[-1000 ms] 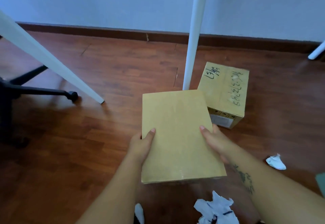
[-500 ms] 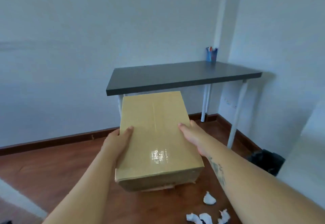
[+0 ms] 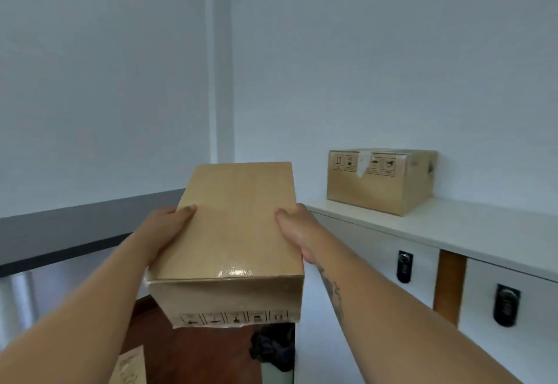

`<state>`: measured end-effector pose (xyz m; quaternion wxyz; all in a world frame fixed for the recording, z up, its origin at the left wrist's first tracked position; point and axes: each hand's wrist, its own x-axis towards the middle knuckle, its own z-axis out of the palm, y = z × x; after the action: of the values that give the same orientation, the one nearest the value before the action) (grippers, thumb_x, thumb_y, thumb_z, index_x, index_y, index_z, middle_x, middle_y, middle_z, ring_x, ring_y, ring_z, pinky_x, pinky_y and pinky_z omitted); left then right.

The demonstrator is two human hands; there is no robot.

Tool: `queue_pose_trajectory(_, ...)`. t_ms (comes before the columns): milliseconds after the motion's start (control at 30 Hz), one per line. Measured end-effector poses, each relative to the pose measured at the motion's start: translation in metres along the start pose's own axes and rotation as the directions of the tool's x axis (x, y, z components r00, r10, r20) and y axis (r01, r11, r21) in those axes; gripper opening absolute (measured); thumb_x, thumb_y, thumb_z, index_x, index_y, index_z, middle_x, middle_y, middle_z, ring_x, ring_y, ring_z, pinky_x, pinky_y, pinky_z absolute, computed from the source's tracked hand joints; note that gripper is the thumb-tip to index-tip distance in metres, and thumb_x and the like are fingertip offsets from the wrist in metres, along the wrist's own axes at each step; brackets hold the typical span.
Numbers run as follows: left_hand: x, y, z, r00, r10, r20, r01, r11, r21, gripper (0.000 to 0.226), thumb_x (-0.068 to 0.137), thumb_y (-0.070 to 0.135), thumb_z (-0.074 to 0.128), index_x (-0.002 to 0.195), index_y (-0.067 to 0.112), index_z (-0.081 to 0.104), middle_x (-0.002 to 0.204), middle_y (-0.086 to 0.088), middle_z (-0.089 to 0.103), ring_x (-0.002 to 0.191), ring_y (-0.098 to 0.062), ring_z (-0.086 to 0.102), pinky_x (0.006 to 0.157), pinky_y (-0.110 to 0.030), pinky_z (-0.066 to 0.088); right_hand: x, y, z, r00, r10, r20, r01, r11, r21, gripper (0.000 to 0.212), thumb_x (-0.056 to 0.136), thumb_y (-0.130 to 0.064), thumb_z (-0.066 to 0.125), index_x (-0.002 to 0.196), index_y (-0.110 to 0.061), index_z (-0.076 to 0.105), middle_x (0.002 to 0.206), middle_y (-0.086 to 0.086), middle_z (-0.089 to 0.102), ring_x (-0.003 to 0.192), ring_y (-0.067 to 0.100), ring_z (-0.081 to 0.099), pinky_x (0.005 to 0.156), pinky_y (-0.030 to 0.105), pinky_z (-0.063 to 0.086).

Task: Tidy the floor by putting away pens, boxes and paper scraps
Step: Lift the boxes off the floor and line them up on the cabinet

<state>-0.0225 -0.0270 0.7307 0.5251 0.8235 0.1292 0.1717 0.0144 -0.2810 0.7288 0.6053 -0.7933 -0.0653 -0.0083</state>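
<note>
I hold a plain brown cardboard box (image 3: pixel 235 232) in the air at chest height, its taped top facing me. My left hand (image 3: pixel 169 226) grips its left side and my right hand (image 3: pixel 297 229) grips its right side. A second cardboard box (image 3: pixel 380 181) with printed handling symbols stands on the white cabinet top (image 3: pixel 471 226) to the right. A corner of a third box with handwriting (image 3: pixel 129 365) lies on the wooden floor at the bottom left.
The white cabinet has drawer fronts with dark locks (image 3: pixel 404 266). A grey desk top (image 3: pixel 75 229) runs along the left wall. A bin with a black bag (image 3: pixel 271 347) stands on the floor between desk and cabinet.
I have lifted the box from the floor and turned right. The view has swung from the floor, past the grey desk, to the white cabinet with another box on it.
</note>
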Motion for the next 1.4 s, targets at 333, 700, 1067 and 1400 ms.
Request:
queue_pose_trajectory(333,-0.01,0.143,0.145,0.928,0.201,0.313,-0.199,0.979,-0.037,0.041,0.088,0.055,0.059,0.104,0.018,0.065,0.104,-0.004,0.069,0.09,-0.025,0.067,0.08,-0.037,0.053,-0.057,-0.018,-0.195,0.957,-0.011,-0.29,-0.004,0.999,-0.052,0.034,0.092,-0.036,0.045,0.117,-0.017,0.057,0.105,0.007,0.068,0.093,0.026,0.067,0.086,0.043,0.056)
queue_pose_trajectory(700,-0.061,0.206,0.24,0.808,0.316,0.497,-0.324,0.943,-0.073,0.049,0.088,0.051,0.058,0.114,0.011,0.067,0.108,-0.006,0.069,0.095,-0.024,0.068,0.087,-0.04,0.054,-0.132,-0.015,-0.295,0.865,0.108,-0.49,-0.164,0.984,-0.072,0.04,0.093,-0.038,0.051,0.121,-0.009,0.054,0.109,0.01,0.066,0.095,0.028,0.066,0.082,0.036,0.056)
queue_pose_trajectory(1067,-0.068,0.247,0.311,0.728,0.467,0.502,-0.572,0.817,0.07,0.059,0.094,0.047,0.047,0.123,-0.003,0.059,0.126,-0.021,0.061,0.116,-0.034,0.057,0.093,-0.038,0.045,-0.154,-0.044,-0.346,0.779,0.218,-0.587,-0.429,0.87,-0.245,0.049,0.096,-0.042,0.051,0.123,-0.002,0.055,0.096,0.01,0.062,0.081,0.024,0.061,0.06,0.03,0.045)
queue_pose_trajectory(1400,-0.07,0.297,0.333,0.62,0.485,0.617,-0.762,0.558,0.327,0.041,0.102,0.026,0.034,0.124,0.005,0.061,0.135,-0.013,0.056,0.123,-0.028,0.051,0.103,-0.035,0.04,-0.176,-0.06,-0.305,0.972,-0.01,-0.233,-0.212,0.382,-0.899,0.092,0.074,-0.079,0.048,0.149,-0.028,0.029,0.154,-0.008,0.031,0.138,0.017,0.035,0.109,0.035,0.032)
